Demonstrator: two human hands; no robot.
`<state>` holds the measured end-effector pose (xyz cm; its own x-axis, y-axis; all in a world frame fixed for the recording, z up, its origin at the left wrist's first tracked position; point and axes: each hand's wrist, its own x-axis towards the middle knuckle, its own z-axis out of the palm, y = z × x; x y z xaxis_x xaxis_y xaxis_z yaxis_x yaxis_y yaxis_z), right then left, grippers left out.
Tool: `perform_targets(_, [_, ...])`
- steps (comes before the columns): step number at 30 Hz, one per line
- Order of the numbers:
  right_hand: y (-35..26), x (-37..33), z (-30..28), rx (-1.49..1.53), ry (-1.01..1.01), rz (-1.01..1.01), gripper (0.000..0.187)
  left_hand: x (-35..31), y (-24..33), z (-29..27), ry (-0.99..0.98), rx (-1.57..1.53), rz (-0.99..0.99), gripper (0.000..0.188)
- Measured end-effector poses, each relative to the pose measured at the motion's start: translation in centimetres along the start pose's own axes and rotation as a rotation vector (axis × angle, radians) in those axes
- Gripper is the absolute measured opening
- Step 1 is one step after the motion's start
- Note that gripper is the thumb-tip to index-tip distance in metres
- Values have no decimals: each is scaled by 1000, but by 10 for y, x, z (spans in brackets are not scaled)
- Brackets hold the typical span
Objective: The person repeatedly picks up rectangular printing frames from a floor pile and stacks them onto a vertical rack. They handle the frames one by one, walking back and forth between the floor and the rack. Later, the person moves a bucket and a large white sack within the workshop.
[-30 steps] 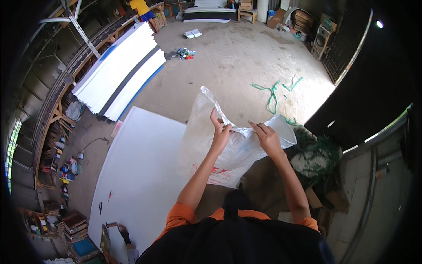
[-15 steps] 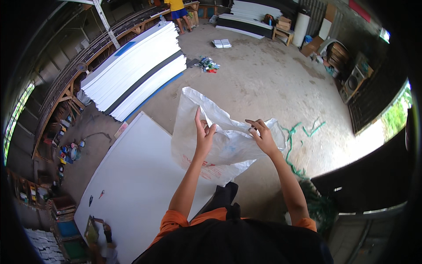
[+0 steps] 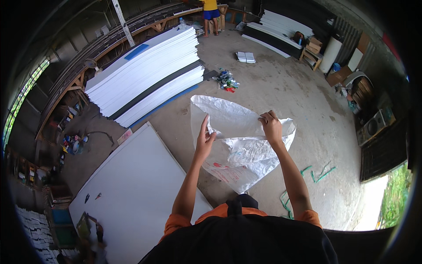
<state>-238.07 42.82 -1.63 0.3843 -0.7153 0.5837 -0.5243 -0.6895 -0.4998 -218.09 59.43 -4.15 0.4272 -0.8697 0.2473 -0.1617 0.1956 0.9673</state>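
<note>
A large white woven plastic sack (image 3: pixel 247 152) with red print on its side hangs in front of me, its mouth spread wide. At the left side of that mouth, my left hand (image 3: pixel 204 143) grips the rim, its index finger stretched along the plastic and its thumb on the near edge. My right hand (image 3: pixel 272 126) is closed on the rim at the right side, fingers curled down over it. Creased plastic sags between the two hands, and the sack's lower end narrows toward my body. Part of the sack's inside shows through the mouth.
A big white sheet (image 3: pixel 132 185) lies left of me, with small tools on it. Beyond stands a tall stack of white sheets (image 3: pixel 149 75). A pile of coloured scraps (image 3: pixel 227 80) and green strapping (image 3: pixel 324 174) lie on the floor. A person in yellow (image 3: pixel 211 13) stands far off.
The sack's mouth has opened wider. My right hand has gone from loosely spread fingers to a closed grip on the rim. My view has turned toward the left, shifting the surroundings rightward.
</note>
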Motion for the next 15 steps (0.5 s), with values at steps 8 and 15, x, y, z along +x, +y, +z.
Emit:
perform_targets(8, [108, 160, 72, -180, 203, -180, 6, 129, -92, 3, 236, 5, -36, 56])
perform_targets(15, [163, 298, 151, -84, 143, -200, 7, 239, -100, 1, 420, 137, 43, 56])
